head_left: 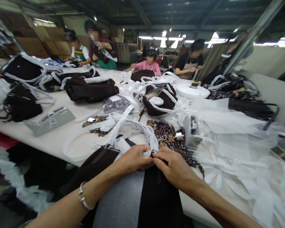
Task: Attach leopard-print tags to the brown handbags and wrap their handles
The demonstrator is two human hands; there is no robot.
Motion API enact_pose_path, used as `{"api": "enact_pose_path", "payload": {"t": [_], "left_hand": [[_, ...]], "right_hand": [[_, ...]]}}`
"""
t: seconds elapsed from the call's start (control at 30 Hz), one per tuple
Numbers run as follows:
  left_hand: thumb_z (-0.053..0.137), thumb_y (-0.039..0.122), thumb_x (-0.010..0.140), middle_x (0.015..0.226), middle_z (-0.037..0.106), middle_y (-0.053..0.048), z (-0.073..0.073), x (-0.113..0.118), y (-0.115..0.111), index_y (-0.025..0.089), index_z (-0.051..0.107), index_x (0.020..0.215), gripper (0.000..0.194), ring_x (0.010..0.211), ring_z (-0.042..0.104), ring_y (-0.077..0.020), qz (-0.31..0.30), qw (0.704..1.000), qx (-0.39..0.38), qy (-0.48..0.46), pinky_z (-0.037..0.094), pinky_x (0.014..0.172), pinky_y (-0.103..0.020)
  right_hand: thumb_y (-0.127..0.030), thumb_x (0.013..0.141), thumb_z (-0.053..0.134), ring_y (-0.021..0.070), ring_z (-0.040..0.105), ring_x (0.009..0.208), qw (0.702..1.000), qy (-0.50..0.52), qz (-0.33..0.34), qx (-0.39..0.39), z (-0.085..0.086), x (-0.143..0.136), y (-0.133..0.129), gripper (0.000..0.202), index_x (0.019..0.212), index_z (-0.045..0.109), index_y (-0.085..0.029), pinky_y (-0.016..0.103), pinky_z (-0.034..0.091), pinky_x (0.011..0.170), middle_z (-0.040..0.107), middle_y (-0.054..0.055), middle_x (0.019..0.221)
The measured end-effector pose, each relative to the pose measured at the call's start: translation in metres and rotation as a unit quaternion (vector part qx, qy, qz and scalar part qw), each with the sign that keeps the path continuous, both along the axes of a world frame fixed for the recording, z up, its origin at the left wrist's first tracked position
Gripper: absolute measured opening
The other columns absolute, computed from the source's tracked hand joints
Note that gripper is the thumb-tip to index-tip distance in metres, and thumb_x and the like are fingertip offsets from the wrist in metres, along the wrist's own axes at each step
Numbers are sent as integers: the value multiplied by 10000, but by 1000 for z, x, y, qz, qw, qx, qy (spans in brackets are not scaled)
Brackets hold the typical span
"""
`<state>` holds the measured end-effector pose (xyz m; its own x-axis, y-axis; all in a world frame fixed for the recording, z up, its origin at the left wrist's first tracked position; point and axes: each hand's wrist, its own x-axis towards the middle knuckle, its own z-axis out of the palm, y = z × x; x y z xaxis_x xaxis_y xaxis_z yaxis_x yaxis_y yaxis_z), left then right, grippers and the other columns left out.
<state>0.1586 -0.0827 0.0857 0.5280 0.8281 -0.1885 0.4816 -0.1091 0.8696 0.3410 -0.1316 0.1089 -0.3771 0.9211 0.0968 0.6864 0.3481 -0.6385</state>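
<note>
A dark bag with a grey panel [121,199] lies at the table's front edge, below my hands. My left hand [136,156] pinches a white wrapping strip [146,153] on the bag's handle, thumb and index finger pressed together. Touching its fingertips, my right hand [168,161] has its fingers closed at a small metal ring [153,152] beside the strip. The wrapped handle [130,123] arches up behind both hands. Just beyond my right hand lies a pile of brown and tan chains [171,136].
Grey tape dispensers stand on the white table [52,144], one at the left [53,120], one at the right [192,131]. Dark bags [91,88], a white tape roll [192,91] and loose white strips [247,180] lie around. Several people work across the table.
</note>
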Motion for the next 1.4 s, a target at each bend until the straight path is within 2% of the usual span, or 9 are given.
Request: {"api": "enact_pose_path", "payload": {"t": [0.13,0.23,0.37,0.47,0.57,0.73,0.97,1.17,1.4], "left_hand": [[611,340,751,656,519,60,-2,1,0,172,556,741,177,629,453,-114,-2,999,23,31,273,533,-226],[569,324,780,669,531,53,0,2,0,174,559,748,153,653,481,-127,-10,998,40,44,272,547,-234],[528,313,807,689,530,47,5,2,1,173,549,756,150,665,474,-131,-38,998,32,32,293,571,-232],[516,331,821,716,553,37,8,2,0,176,544,771,164,677,470,-137,-52,998,29,25,307,589,-229],[508,338,829,733,567,34,9,2,-2,186,530,775,162,689,482,-144,-47,997,43,34,312,606,-233],[466,262,816,798,596,16,6,3,-1,194,513,789,88,734,513,-161,-66,995,61,49,343,653,-245],[431,276,811,759,586,-2,6,7,1,198,501,744,124,710,508,-178,-75,991,58,91,317,614,-264],[465,266,785,694,538,21,4,6,4,200,488,701,110,664,465,-159,-63,996,41,57,296,596,-257],[515,246,719,631,428,50,-4,0,14,184,495,686,72,565,355,-102,-96,990,-76,-65,265,534,-235]], "right_hand": [[-98,846,619,145,551,748,1000,-18,-20,-17,0,0,5,192,688,690,-181,270,396,686,558,6,717],[-44,782,636,147,547,762,999,-37,-31,4,-4,-2,3,159,714,690,-178,266,397,695,552,10,757],[-83,881,548,144,560,784,999,-34,-21,17,-7,-2,-2,196,771,679,-177,271,413,736,567,25,819],[-143,937,506,144,565,761,999,-30,-32,22,-7,-2,-2,269,730,675,-177,275,419,730,572,27,784],[-166,918,543,151,573,747,996,-58,-55,34,-7,-5,0,283,662,663,-181,276,421,716,579,27,745],[-155,860,585,187,604,792,985,-162,-56,31,-3,-14,-4,133,798,701,-175,295,445,732,627,69,866],[-100,906,500,196,617,742,966,-254,-41,0,-5,-22,-3,207,821,685,-135,303,450,680,638,98,867],[-80,932,478,168,599,730,970,-235,-5,59,-9,-13,1,223,834,668,-144,273,430,656,624,85,855],[-129,968,463,131,509,641,948,-241,119,169,-6,6,8,243,784,618,-161,255,363,578,575,35,790]]}}
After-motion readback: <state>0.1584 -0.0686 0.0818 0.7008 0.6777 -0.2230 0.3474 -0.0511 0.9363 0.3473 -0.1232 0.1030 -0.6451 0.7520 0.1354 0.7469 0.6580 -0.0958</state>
